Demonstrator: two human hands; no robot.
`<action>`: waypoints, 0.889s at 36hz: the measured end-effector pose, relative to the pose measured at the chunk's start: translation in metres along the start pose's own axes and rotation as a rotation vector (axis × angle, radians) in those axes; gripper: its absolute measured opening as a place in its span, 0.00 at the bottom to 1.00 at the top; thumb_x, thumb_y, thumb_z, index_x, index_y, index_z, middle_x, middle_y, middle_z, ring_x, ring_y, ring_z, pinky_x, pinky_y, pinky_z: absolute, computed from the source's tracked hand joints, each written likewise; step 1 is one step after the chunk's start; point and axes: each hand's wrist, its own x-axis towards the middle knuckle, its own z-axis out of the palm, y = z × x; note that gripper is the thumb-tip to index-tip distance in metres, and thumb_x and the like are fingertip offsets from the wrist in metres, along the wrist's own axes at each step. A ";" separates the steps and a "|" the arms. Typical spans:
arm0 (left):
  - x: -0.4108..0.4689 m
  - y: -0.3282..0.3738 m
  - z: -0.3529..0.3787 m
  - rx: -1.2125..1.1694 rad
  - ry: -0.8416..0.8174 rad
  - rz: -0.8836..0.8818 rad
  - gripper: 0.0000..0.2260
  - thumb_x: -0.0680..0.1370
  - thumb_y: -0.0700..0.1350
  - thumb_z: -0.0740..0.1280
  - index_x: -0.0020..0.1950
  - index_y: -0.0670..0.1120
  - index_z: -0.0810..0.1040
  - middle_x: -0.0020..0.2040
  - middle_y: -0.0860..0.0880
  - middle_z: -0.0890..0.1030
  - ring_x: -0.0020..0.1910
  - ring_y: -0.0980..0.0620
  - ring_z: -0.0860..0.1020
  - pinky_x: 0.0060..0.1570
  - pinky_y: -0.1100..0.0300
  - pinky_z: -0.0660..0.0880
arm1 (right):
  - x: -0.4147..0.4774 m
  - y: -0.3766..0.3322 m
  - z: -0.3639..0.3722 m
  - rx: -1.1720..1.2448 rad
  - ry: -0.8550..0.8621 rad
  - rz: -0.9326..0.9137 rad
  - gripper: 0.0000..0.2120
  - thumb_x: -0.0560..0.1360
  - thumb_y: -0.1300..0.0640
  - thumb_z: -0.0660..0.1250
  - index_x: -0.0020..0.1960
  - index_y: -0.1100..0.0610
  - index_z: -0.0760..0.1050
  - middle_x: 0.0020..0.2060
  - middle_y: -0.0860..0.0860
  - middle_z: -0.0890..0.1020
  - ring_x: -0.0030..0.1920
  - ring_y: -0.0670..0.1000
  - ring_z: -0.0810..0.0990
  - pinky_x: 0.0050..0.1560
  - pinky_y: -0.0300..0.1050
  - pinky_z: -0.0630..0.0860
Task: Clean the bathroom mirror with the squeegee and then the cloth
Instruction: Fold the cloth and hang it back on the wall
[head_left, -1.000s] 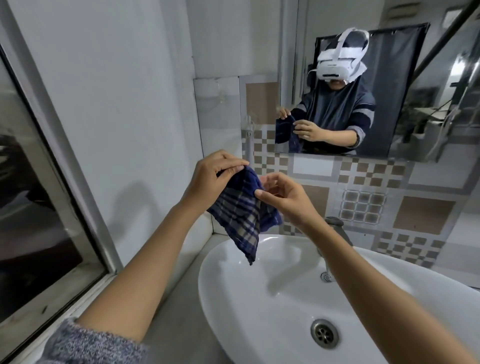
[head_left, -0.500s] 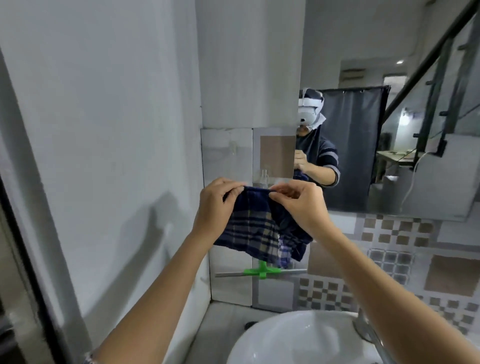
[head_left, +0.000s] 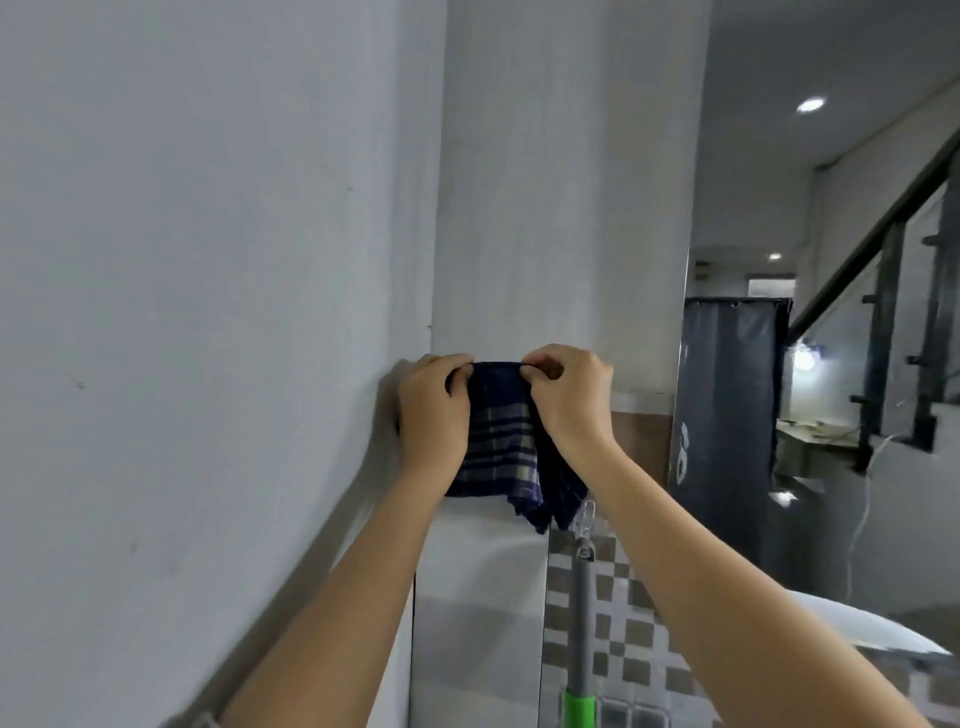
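A dark blue plaid cloth (head_left: 501, 441) hangs in front of the wall corner, pinched along its top edge by both hands. My left hand (head_left: 434, 410) grips its left corner and my right hand (head_left: 571, 400) grips its right corner, fingers closed on the fabric. The squeegee (head_left: 581, 623), with a grey shaft and green grip, hangs upright from a small wall hook just below the cloth. The mirror (head_left: 821, 364) fills the right side and reflects a dark curtain and a staircase.
A plain grey wall (head_left: 208, 260) takes up the left half. Checkered tiles (head_left: 623, 634) lie under the mirror. The white sink rim (head_left: 883, 629) shows at the lower right.
The view has tilted up, so the sink has almost dropped out of sight. Both hands have raised the cloth from above the basin up to the wall corner, still holding it.
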 end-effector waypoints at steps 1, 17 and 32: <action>0.004 -0.004 0.004 0.007 0.002 0.005 0.08 0.76 0.35 0.63 0.49 0.41 0.82 0.46 0.45 0.82 0.43 0.56 0.74 0.43 0.81 0.65 | 0.004 0.003 0.004 -0.014 -0.004 -0.010 0.07 0.73 0.66 0.66 0.42 0.59 0.82 0.36 0.50 0.81 0.38 0.47 0.78 0.39 0.31 0.73; -0.018 -0.027 0.013 -0.137 -0.014 -0.106 0.09 0.74 0.34 0.65 0.47 0.44 0.84 0.41 0.56 0.81 0.40 0.62 0.77 0.45 0.78 0.70 | -0.026 0.038 0.013 -0.053 -0.027 -0.118 0.10 0.72 0.68 0.64 0.45 0.60 0.83 0.41 0.54 0.80 0.43 0.54 0.78 0.45 0.43 0.75; -0.036 -0.027 -0.001 -0.357 -0.292 -0.232 0.10 0.78 0.46 0.64 0.57 0.47 0.78 0.52 0.54 0.81 0.51 0.60 0.78 0.48 0.74 0.73 | -0.054 0.044 -0.004 0.388 -0.189 0.200 0.11 0.75 0.53 0.66 0.56 0.53 0.79 0.50 0.49 0.83 0.52 0.46 0.81 0.56 0.43 0.78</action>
